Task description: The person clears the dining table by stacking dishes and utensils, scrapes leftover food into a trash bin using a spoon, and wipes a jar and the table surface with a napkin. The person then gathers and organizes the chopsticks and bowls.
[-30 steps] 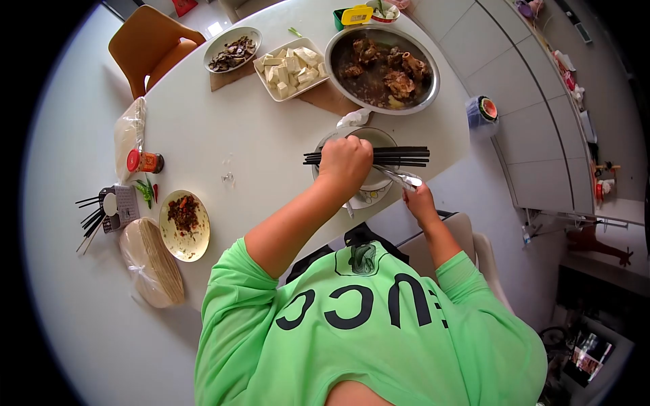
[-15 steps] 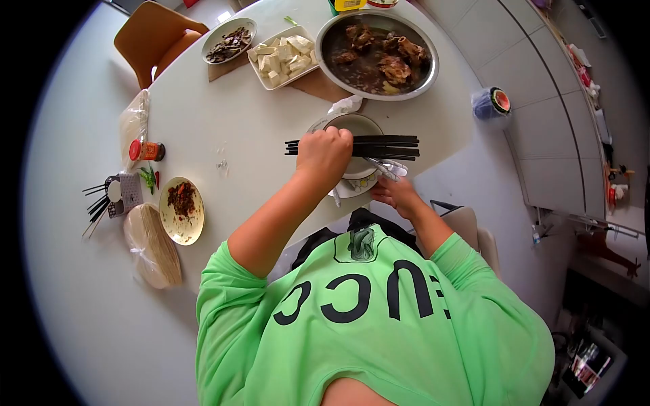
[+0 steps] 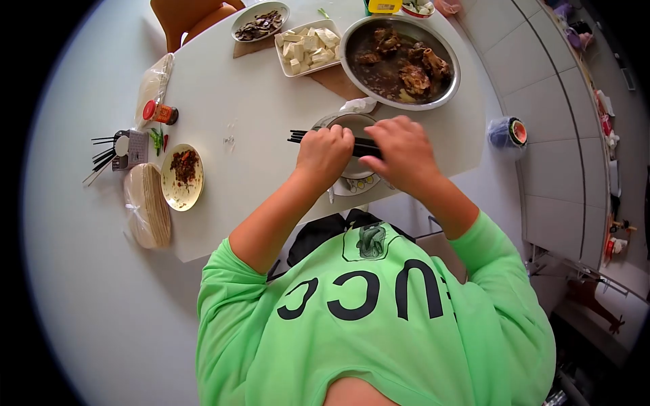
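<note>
My left hand (image 3: 325,154) is closed in a fist round a bundle of black chopsticks (image 3: 365,147), held level above a stack of light-coloured bowls (image 3: 355,122). The chopsticks' left tips stick out past the fist. Over their right end is my right hand (image 3: 407,152), slightly blurred, with the fingers curled over the sticks and the thumb below; it hides those ends. The lowest bowl in the stack has a yellow flower pattern, and a crumpled white tissue (image 3: 359,105) lies at the stack's far side.
Farther back on the white table (image 3: 257,176) stand a steel basin (image 3: 452,95) of meat in broth, a dish of tofu cubes (image 3: 308,49) and a plate of dark slices (image 3: 260,26). At left are a sauce plate (image 3: 182,177), a red-lidded jar (image 3: 160,112) and a chopstick basket (image 3: 130,150).
My right hand has risen from beside the bowls to the right end of the chopsticks. My left hand keeps its grip. The camera view has shifted slightly.
</note>
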A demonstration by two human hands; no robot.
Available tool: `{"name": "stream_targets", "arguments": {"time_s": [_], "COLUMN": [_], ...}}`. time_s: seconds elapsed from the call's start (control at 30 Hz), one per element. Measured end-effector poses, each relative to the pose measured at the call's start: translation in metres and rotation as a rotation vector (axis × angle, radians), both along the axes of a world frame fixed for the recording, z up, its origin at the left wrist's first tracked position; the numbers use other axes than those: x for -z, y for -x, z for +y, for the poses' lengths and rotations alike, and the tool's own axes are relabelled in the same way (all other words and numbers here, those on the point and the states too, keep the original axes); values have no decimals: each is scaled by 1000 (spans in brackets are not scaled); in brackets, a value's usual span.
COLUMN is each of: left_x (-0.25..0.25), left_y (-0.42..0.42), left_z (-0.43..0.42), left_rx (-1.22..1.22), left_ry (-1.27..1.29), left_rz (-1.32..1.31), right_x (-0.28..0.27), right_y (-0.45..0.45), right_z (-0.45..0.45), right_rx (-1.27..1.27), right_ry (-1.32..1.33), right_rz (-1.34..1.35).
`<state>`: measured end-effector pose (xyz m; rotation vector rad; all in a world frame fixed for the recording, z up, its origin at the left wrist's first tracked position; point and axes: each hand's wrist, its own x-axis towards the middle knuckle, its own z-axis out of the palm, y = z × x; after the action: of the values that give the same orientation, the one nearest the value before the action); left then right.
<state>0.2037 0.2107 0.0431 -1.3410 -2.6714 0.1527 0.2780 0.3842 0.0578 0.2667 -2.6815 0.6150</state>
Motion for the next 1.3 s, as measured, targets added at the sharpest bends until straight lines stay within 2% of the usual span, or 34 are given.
{"name": "stream_targets", "arguments": {"time_s": [0.1, 0.2, 0.3, 0.4, 0.47, 0.5, 0.6, 0.63, 0.7, 0.8, 0.9, 1.0, 1.03, 1.1, 1.17, 1.2, 1.23, 1.3], "left_x": [4, 2, -49, -9, 30, 45, 82, 84, 87, 85, 104, 119, 123, 114, 124, 125, 110, 100], "left_y": [2, -2, -23, -28, -20, -14, 17, 29, 53, 87, 124, 135, 126, 84, 42, 27, 16, 7], "left_z": [-5, -12, -32, -84, -120, -129, -147, -145, -139, -108, -82, -81, -95, -121, -137, -144, -138, -124], "left_rx": [-8, -30, 2, 17, -214, -347, -547, -573, -618, -602, -585, -582, -590, -633, -865, -840, -809, -854], "left_ry": [-14, -194, -471, -901, -853, -937, -1061, -963, -765, -792, -1052, -1147, -1017, -786, -753, -725, -718, -876], "left_rz": [-11, -80, -219, -199, -325, -468, -749, -715, -644, -576, -648, -458, -512, -829, -1470, -1668, -1776, -1918], "right_x": [22, 35, 36, 44, 39, 35, 19, 23, 22, 36, 76, 95, 109, 121, 146, 150, 152, 157], "right_y": [19, 25, 25, 31, 30, 28, 20, 18, 8, -8, -28, -38, -41, -41, -41, -40, -37, -27], "right_z": [-20, -28, -32, -29, -26, -22, -6, 3, 21, 31, 42, 36, 35, 27, 23, 20, 15, 6], "right_rx": [-72, -55, -25, -46, 30, 67, 177, 218, 245, 350, 460, 600, 613, 613, 589, 571, 549, 513], "right_ry": [-236, -292, -355, -285, -122, -42, 129, 205, 383, 679, 908, 1137, 1135, 1199, 1170, 1236, 1300, 1394], "right_rz": [-184, -173, -166, -148, -188, -210, -173, -132, -212, -248, -305, -450, -454, -470, -505, -543, -580, -659]}}
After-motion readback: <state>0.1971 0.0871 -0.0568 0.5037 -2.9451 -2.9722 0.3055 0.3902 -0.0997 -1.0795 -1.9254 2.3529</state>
